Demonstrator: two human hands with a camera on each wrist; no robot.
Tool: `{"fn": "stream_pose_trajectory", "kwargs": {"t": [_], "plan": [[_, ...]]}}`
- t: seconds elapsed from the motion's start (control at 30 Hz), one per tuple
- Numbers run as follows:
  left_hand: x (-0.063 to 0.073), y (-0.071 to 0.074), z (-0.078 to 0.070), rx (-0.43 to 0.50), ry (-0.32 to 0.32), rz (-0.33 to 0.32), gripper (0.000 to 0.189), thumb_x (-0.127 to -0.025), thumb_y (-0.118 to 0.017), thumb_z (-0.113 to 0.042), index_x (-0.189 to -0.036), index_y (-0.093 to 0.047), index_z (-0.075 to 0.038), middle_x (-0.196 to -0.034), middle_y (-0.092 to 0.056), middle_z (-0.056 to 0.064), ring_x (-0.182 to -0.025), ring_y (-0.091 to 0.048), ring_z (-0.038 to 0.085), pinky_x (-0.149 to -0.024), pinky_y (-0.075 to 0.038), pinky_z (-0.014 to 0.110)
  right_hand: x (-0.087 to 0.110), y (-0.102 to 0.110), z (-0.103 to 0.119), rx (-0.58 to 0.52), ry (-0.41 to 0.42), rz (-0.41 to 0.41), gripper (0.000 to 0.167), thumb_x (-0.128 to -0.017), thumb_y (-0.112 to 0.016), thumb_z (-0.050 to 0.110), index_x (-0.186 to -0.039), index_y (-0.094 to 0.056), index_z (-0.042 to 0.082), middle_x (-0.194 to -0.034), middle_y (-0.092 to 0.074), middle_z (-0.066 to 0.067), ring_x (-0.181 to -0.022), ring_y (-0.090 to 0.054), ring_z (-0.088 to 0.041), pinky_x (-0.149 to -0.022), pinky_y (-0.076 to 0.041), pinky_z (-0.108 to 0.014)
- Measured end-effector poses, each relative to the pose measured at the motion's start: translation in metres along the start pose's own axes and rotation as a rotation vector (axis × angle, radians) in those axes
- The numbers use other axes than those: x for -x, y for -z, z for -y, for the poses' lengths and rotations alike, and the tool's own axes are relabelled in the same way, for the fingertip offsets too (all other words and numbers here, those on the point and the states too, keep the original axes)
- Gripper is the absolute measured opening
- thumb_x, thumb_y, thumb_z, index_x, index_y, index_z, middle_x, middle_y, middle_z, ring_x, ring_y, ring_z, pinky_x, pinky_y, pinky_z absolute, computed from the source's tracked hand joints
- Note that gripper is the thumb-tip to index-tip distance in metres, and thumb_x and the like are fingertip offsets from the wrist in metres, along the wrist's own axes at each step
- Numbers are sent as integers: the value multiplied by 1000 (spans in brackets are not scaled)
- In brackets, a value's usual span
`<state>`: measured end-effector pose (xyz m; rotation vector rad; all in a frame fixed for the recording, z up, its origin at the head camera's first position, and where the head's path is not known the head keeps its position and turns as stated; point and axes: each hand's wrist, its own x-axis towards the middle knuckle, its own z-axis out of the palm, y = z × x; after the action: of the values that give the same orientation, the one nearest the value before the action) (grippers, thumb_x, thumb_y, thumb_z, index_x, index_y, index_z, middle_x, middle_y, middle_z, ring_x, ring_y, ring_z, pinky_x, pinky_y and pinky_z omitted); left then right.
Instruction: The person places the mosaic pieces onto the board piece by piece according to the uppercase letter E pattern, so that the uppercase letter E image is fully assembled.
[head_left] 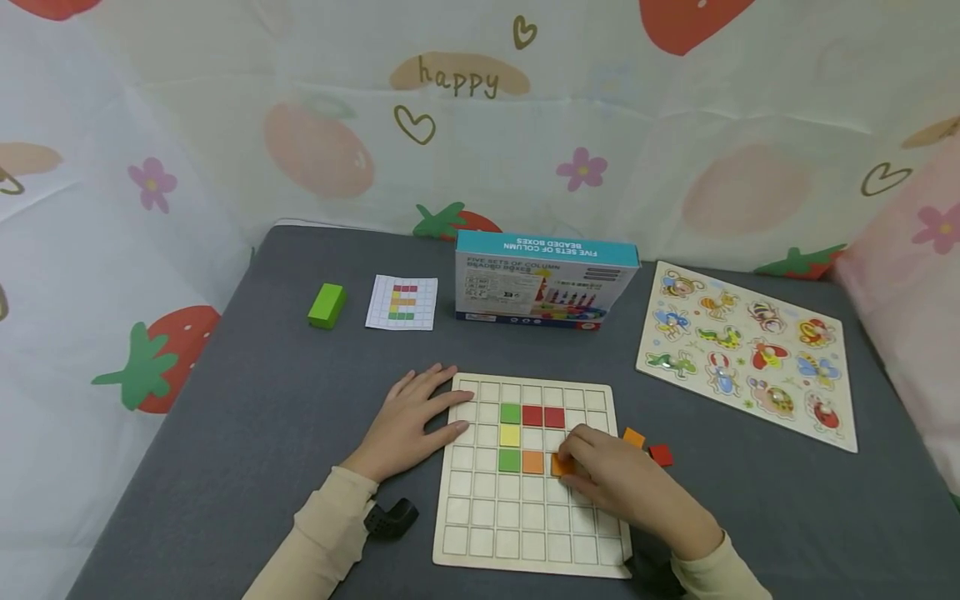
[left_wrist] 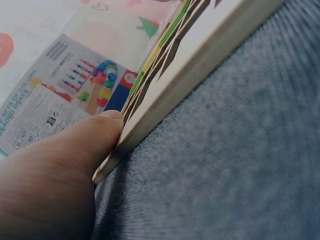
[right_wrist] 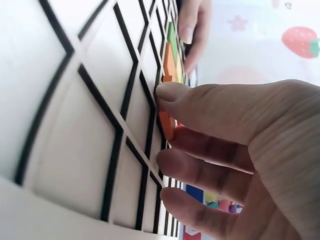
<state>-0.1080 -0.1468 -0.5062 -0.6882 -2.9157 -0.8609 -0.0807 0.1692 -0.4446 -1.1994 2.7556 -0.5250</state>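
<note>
As your R hand (head_left: 622,479) pinches an orange tile (head_left: 558,467) btwn thumb & fingers, your L hand (head_left: 412,423) lies w/ fingers extended over the L edge of the grid board (head_left: 507,515), gripping no tile. The held tile is at the cell immed. R of a placed orange tile (head_left: 532,462), same row as the nearer green tile (head_left: 509,460); can't tell if it's fully seated, b/c your fingers hide part of it. Let the L hand press lightly so the board doesn't slide on the tabletop (head_left: 262,375). Square the tile to the cell's grid lines before pushing; if it's tilted, ease it up a bit & re-align vs. forcing it. Mind the orange neighbor: a knuckle could prob. nudge it out. Once flush, press the middle w/ one fingertip, then release straight up, not sideways. Watch your R palm too: a loose orange tile (head_left: 633,437) & a red tile (head_left: 661,455) lie just beside the board's R edge, near that hand, so a low sweep could scatter them. For ref., the pattern card (head_left: 401,302) is beyond the board, L of the box (head_left: 536,283).
</note>
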Motion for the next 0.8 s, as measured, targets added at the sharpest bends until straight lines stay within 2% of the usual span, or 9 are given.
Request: {"fn": "stream_pose_trajectory", "kwargs": {"t": [0.2,0.5,0.8], "plan": [[-1,1,0,3,-1,4,48,-92,-57,-52,-136,-55,-32,-153,-36,0,-145,-24,20,-120,-12,48,-2,-5,0,20,6,-14,20,-83,-76,22,-99,-65,16,-97,-60,7,-80,-58,-2,-67,-53,-17],[-1,2,1,-3,-5,-4,48,-92,-57,-52,-136,-55,-32,-153,-37,1,-145,-24,21,-120,-12,48,-8,-6,0,26,-2,7,20,-84,-75,24,-100,-65,17,-99,-60,7,-83,-57,-3,-72,-54,-20],[-1,2,1,-1,-7,-3,48,-92,-57,-51,-136,-55,-31,-153,-37,1,-145,-24,22,-120,-12,49,-10,-6,0,23,23,-7,20,-83,-76,23,-99,-65,16,-97,-59,6,-81,-56,-3,-70,-54,-20]]}}
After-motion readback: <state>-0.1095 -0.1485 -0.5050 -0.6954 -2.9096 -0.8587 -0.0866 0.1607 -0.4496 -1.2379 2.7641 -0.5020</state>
